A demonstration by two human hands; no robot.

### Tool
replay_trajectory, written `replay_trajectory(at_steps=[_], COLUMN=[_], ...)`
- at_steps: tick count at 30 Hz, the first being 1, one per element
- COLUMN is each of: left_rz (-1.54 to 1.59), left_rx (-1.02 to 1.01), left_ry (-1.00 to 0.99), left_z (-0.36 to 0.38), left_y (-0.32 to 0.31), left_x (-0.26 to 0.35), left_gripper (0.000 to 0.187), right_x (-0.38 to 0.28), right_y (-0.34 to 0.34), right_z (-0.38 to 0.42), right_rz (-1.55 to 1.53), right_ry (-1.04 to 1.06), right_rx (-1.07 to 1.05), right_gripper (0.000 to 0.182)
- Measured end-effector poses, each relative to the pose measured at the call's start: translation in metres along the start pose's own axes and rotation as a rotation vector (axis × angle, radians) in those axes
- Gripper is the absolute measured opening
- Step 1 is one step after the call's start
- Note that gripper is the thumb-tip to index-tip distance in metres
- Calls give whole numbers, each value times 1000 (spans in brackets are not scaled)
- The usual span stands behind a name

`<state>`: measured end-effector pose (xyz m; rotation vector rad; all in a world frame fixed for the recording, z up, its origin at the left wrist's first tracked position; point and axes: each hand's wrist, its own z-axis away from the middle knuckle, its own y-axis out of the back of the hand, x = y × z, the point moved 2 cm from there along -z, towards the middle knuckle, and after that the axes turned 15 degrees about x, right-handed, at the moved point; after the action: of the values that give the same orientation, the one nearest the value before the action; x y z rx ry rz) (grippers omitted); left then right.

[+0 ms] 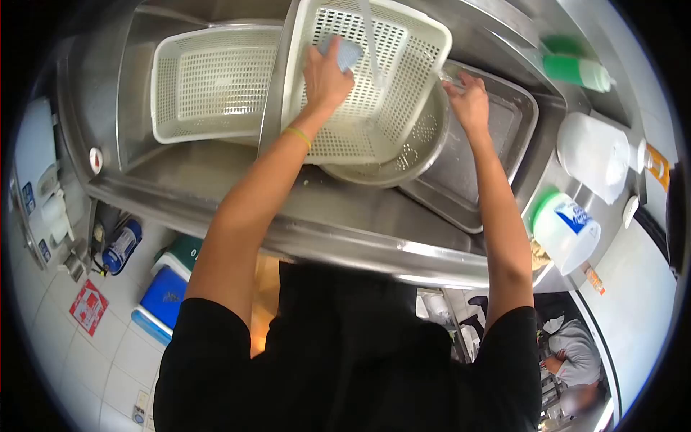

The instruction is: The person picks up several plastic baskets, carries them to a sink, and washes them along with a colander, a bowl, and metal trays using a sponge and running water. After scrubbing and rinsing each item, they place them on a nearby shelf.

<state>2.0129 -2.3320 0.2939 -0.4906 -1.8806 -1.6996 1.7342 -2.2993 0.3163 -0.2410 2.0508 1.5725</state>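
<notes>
A white perforated plastic basket [425, 32] is tilted over the sink, and a thin stream of water [372, 43] runs into it. Inside the basket, my left hand [327, 79] presses a blue-grey sponge [348, 55] against the perforated wall. My right hand [469, 104] is at the basket's right edge, fingers curled in toward the rim; the exact contact is hard to make out. Partly hidden beneath the basket is a round metal colander [430, 140]. A rectangular metal tray [461, 173] lies below my right hand.
A second white basket [160, 93] stands in the left sink basin. On the right ledge are a green bottle [576, 72], a white jug [592, 155] and a green-lidded tub [568, 223]. The sink's metal front edge [345, 248] runs before me. A person [576, 353] is at lower right.
</notes>
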Motion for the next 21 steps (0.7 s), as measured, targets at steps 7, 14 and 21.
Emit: replay_trajectory(at_steps=[7, 14, 21], left_rz=[188, 1005, 1678], left_rx=[475, 684, 179], left_ry=[-172, 409, 907], left_z=[-39, -46, -52], left_y=[-77, -80, -63], left_x=[-14, 29, 87], left_gripper=[74, 52, 44], right_x=[-2, -38, -71], right_y=[-85, 5, 48], right_z=[-3, 37, 78], right_rz=[153, 36, -45], right_ry=[-123, -103, 70], right_rx=[174, 356, 407], right_gripper=[44, 26, 57])
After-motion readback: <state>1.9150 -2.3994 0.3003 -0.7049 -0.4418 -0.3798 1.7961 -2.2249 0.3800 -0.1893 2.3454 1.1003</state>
